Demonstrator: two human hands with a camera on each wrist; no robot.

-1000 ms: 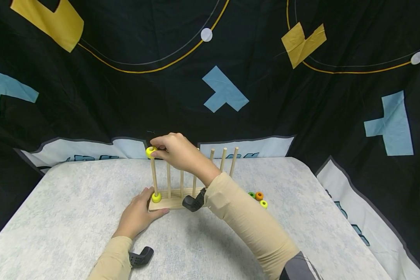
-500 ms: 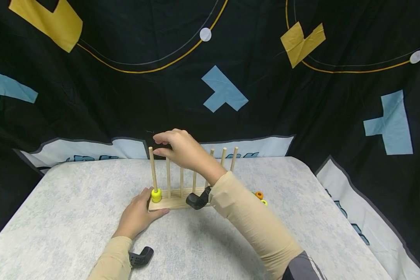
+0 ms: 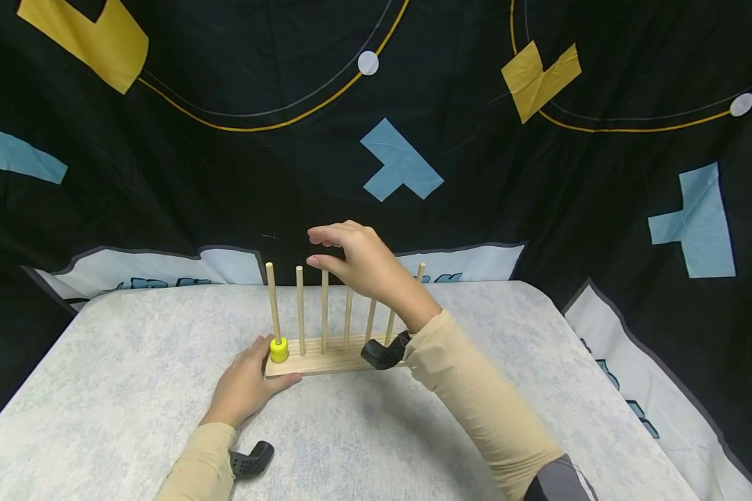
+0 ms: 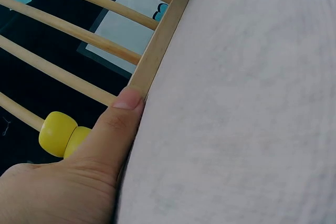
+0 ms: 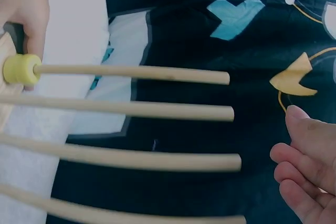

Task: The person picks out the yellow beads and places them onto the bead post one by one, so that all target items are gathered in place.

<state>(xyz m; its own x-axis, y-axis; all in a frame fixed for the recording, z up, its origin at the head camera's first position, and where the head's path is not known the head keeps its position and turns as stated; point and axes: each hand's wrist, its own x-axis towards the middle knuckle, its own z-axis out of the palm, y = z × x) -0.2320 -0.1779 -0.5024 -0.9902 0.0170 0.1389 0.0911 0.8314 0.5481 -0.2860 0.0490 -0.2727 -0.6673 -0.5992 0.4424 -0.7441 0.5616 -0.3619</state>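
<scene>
A wooden peg stand (image 3: 332,360) rests on the table, with several upright pegs rising in a row from its flat base. Two yellow beads (image 3: 278,350) are stacked at the bottom of its leftmost peg; the left wrist view shows the same yellow beads (image 4: 56,134) beside the thumb. My left hand (image 3: 244,386) grips the left end of the base, thumb along the front edge and fingers behind. Above the middle pegs is my right hand (image 3: 370,264), holding nothing. In the right wrist view that right hand (image 5: 310,166) has loosely bent fingers, apart from the peg tips.
The table (image 3: 131,390) has a pale mottled cover. A black cloth (image 3: 257,188) with coloured patches hangs behind it. My right sleeve (image 3: 476,396) crosses over the right part of the table and hides what lies beneath.
The upper yellow bead, first pinched at the leftmost peg's top, has dropped onto the lower one. My right hand has let go and moved right. The left hand has stayed put.
</scene>
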